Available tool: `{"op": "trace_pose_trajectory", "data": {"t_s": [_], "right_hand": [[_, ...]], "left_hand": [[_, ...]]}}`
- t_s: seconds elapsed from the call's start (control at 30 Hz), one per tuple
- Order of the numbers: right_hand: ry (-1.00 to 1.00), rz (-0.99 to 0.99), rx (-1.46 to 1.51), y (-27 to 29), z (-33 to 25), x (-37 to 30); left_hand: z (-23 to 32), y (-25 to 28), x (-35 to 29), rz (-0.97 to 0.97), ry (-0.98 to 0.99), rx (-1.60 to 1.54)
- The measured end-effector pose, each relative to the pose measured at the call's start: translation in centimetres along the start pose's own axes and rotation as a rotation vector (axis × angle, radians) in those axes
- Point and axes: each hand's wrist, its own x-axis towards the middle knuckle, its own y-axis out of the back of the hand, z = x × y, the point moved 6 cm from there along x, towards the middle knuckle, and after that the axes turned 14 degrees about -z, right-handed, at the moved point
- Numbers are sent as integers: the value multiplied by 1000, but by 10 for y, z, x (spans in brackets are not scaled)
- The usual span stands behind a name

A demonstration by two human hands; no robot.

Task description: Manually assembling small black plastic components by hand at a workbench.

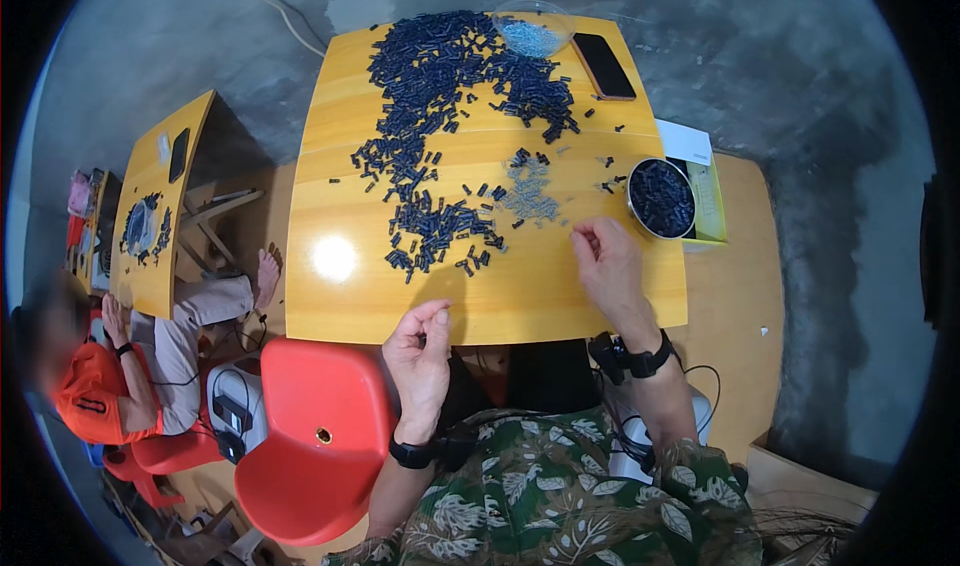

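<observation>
My left hand (418, 358) is over the front edge of the yellow table (520, 306), its thumb and forefinger pinched together. Whatever is between those fingertips is too small to make out. Over the table's right part, my right hand (609, 271) is also closed in a pinch, just in front of a small pile of thin grey pieces (530, 191). I cannot see what it grips. Short black cylindrical parts (440, 228) lie loose between the hands and the far side. To the right of my right hand stands a round metal bowl (632, 211) with more black parts in it.
At the table's far edge are a clear bowl of light blue pieces (530, 38) and a phone (604, 67). A yellow and white box (708, 201) stands beyond the right edge. A red chair (320, 396) is at my left. Farther left, a person (110, 391) sits at another table (150, 276).
</observation>
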Motion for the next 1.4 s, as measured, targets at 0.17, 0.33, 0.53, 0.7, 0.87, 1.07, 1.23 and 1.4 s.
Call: {"op": "trace_pose_trajectory", "data": {"t_s": [0.17, 0.33, 0.53, 0.7, 0.87, 1.07, 1.23, 1.4], "right_hand": [[89, 49, -223, 18, -7, 22], [100, 20, -303, 11, 5, 36], [97, -131, -405, -5, 15, 51], [68, -117, -473, -9, 13, 48], [96, 90, -266, 17, 2, 33], [61, 35, -260, 21, 13, 13], [76, -25, -332, 7, 9, 20], [27, -97, -415, -2, 17, 28]], "left_hand": [[-6, 3, 5, -26, 76, -106], [-16, 9, 9, 22, 186, -301], [-16, 6, 8, -15, 207, -299], [-16, 5, 8, 6, 252, -375], [-18, 8, 11, -114, 159, -546], [-16, 12, 3, -26, 141, -565], [-19, 15, -1, -58, 135, -600], [-18, 18, -3, -8, 126, -562]]}}
